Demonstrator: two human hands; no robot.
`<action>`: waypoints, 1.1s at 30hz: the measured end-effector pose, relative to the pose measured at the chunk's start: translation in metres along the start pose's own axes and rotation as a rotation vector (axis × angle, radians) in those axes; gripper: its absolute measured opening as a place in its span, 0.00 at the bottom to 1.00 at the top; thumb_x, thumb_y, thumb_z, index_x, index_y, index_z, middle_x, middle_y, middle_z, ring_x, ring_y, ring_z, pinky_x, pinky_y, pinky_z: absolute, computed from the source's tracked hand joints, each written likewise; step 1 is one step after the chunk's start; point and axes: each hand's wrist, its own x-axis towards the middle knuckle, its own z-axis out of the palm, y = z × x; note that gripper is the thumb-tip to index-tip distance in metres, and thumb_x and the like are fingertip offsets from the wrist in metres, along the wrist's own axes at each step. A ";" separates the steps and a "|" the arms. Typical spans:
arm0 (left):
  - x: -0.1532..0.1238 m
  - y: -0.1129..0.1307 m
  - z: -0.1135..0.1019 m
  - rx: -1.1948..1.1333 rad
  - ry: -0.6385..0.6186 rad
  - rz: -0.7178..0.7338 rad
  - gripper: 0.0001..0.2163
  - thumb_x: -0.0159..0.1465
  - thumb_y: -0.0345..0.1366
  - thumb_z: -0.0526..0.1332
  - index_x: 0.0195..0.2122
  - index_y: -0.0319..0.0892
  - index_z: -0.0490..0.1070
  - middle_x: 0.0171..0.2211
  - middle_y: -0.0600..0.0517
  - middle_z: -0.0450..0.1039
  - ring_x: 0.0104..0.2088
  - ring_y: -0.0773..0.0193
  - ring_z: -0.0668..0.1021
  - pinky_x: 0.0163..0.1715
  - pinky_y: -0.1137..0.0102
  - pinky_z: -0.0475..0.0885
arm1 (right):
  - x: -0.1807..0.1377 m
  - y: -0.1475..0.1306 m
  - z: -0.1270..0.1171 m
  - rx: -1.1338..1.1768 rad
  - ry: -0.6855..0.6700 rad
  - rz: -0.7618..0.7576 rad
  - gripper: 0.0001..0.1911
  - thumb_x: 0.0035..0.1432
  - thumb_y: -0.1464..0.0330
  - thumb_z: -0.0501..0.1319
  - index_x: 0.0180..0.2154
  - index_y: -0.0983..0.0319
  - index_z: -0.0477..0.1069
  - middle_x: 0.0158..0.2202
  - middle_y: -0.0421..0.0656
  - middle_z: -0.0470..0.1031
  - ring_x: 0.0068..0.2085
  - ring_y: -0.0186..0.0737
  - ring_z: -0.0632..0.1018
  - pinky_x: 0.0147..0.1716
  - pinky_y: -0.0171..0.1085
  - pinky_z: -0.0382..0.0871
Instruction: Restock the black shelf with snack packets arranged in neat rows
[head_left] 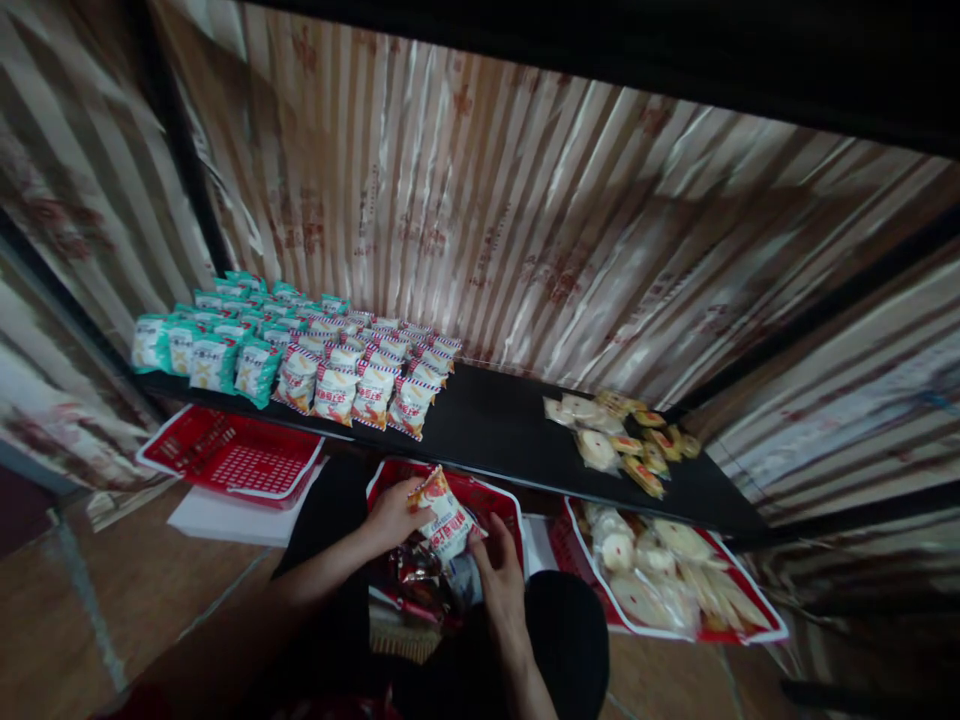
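Observation:
My left hand (394,513) is closed on a small white snack packet with red and orange print (442,515), held over a red basket (491,500) on my lap. My right hand (499,575) sits just right of that packet, fingers curled on darker wrapped packets (420,578) in the basket; what it grips is hard to make out. On the black shelf (510,430) ahead stand rows of matching white and red packets (367,375) and, left of them, teal packets (217,335).
A loose pile of clear-wrapped pastries (619,435) lies on the shelf's right part. Below it a red tray (750,625) holds more wrapped pastries. An empty red basket (232,458) rests on white sheets at the left. Striped foil panels line the walls.

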 end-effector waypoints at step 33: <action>0.027 0.022 -0.055 -0.808 0.227 -0.084 0.10 0.54 0.39 0.65 0.32 0.41 0.66 0.35 0.50 0.76 0.39 0.62 0.79 0.45 0.65 0.72 | 0.017 -0.079 0.059 -0.354 0.184 -0.447 0.22 0.53 0.49 0.56 0.37 0.60 0.71 0.38 0.49 0.75 0.42 0.49 0.74 0.48 0.47 0.66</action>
